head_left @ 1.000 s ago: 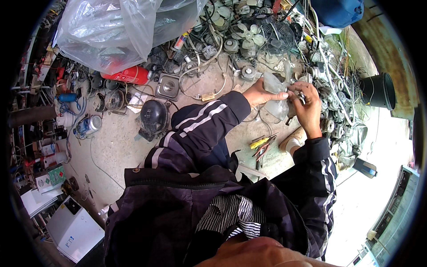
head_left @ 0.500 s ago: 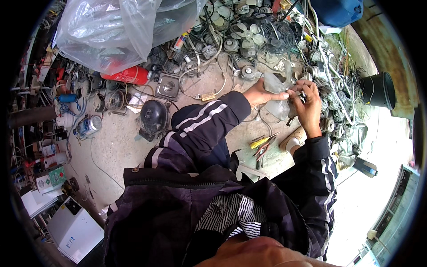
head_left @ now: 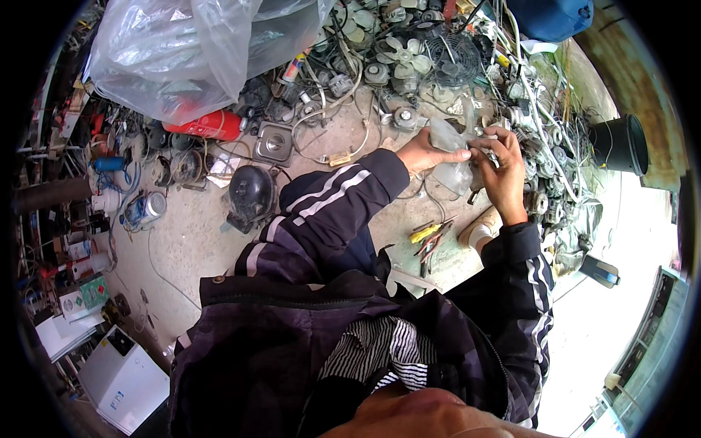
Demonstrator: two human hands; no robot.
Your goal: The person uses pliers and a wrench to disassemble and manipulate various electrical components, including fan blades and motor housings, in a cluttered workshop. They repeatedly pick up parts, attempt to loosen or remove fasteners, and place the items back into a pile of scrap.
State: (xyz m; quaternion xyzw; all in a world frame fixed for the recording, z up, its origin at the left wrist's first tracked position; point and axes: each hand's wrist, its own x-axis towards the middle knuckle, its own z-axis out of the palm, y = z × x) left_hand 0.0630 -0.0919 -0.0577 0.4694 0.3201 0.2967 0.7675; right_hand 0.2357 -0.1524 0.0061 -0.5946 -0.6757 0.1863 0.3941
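Head cam: left hand gripping translucent fan blade, right hand pinching its hub, both hovering just above yellow pliers on floor. Reckon thin plastic might be cracking if twisted hard.

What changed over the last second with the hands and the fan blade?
Almost nothing. The right hand shifted its fingers slightly at the hub of the clear fan blade; the left hand kept its grip on the blade. Pliers on the floor and the black compressor stayed put.
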